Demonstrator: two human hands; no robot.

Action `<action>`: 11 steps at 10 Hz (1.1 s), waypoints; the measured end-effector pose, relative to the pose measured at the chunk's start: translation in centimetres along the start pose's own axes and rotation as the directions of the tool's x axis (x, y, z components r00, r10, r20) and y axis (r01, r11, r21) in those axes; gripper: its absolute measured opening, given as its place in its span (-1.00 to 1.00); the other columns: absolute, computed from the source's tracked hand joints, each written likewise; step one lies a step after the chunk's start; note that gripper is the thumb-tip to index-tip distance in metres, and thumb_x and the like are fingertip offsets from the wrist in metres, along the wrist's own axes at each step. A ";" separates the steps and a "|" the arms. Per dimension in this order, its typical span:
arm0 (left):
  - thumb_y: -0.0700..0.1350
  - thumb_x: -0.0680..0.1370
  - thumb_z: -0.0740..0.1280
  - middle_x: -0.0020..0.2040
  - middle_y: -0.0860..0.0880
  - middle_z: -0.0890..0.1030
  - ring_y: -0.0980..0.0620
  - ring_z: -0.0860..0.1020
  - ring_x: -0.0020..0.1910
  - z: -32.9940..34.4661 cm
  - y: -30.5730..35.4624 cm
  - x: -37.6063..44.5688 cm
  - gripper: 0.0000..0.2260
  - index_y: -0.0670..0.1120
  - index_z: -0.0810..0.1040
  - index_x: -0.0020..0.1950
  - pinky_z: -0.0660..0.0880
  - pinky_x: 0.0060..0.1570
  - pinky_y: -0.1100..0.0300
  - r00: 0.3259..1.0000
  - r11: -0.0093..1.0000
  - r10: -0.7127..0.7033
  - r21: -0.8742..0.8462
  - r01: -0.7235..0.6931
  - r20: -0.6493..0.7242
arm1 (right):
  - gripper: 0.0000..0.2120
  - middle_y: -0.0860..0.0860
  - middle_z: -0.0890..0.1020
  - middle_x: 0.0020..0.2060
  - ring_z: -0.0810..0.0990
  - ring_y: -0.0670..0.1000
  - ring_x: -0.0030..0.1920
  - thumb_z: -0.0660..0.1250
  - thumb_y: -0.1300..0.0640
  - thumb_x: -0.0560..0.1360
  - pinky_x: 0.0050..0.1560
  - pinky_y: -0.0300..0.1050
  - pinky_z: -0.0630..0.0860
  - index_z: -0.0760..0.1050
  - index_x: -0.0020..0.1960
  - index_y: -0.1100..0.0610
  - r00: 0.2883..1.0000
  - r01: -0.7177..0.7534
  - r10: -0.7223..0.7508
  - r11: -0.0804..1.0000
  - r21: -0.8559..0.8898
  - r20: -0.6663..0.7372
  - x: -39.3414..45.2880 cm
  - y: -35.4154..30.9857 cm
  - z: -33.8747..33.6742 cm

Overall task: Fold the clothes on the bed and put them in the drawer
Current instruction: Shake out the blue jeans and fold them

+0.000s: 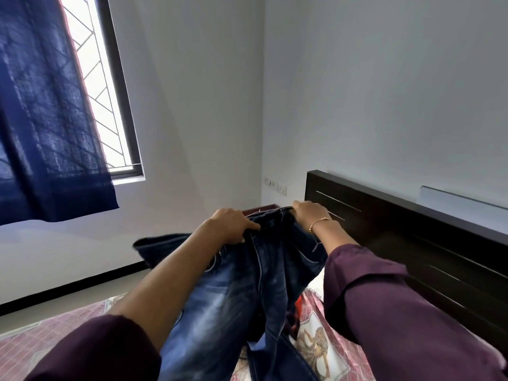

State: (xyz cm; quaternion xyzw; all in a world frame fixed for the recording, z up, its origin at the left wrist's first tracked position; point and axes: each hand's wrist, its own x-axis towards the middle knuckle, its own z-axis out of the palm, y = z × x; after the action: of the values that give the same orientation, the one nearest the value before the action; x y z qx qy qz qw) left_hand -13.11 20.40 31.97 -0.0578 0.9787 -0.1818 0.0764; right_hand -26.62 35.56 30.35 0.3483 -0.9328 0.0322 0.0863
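Over the bed (63, 329), left hand (233, 225) & right hand (309, 213) both grip the jeans (242, 292) waistband; pull it taut, match legs, then fold.

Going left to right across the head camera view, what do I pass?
Blue curtain → window → left hand → jeans → right hand → gold bracelet → dark headboard.
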 end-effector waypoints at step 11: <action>-0.32 0.52 0.11 -0.05 -0.08 0.53 -0.05 0.51 -0.17 -4.8 0.7 -3.4 -0.71 -0.14 0.56 0.09 0.47 -0.19 0.22 0.514 -0.455 -0.796 -0.877 -0.158 0.320 | -0.24 0.11 0.38 0.34 0.43 0.11 0.27 0.44 -0.06 0.41 0.24 -0.05 0.40 0.11 0.45 0.06 0.960 0.068 -0.215 0.801 0.595 0.180 -9.6 -6.4 -4.2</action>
State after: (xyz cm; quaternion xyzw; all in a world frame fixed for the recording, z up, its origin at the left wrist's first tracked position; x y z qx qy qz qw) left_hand -10.63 23.18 36.58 -0.3987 0.5499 0.6234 -0.3873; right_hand -14.67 37.43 32.70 0.4283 -0.8524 0.2678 -0.1351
